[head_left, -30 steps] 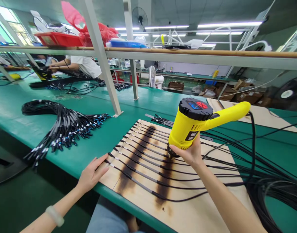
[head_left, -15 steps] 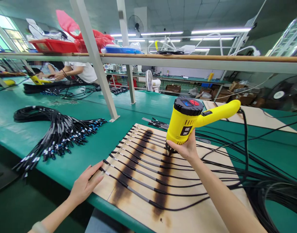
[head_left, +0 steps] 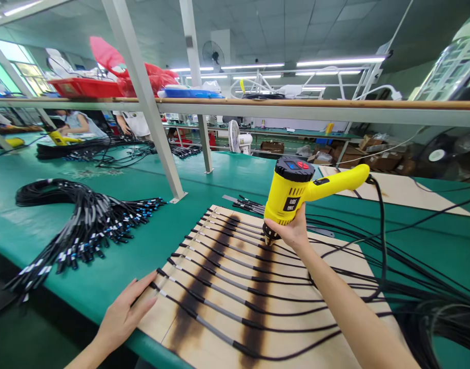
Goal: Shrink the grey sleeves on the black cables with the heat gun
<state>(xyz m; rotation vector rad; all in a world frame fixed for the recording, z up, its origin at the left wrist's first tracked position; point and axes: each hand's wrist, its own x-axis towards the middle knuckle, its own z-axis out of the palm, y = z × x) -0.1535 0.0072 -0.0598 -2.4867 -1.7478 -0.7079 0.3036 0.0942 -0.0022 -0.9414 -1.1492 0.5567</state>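
The yellow heat gun [head_left: 286, 197] has shifted a little toward the far edge of the wooden board [head_left: 158, 320], passing across the cables [head_left: 219, 309] laid side by side on it. The view has tilted up, so the bracelet on the left forearm has left the picture. At the back, the co-worker in white [head_left: 137, 125] no longer reaches leftward over the table [head_left: 235, 169].

The right hand [head_left: 294, 230] is wrapped around the gun's barrel just above the nozzle; most of its fingers are hidden behind the barrel. The nozzle points down, close over a scorched stripe, but whether it touches a cable is hard to tell. The handle sticks out to the right.

The left hand [head_left: 121, 310] lies at the board's near left corner, well apart from the gun, fingertips by the nearest cable ends; I cannot tell whether it pinches one. Farther left rests a cable bundle [head_left: 88, 210]; the coil [head_left: 438, 328] at right is blurred and cut off.
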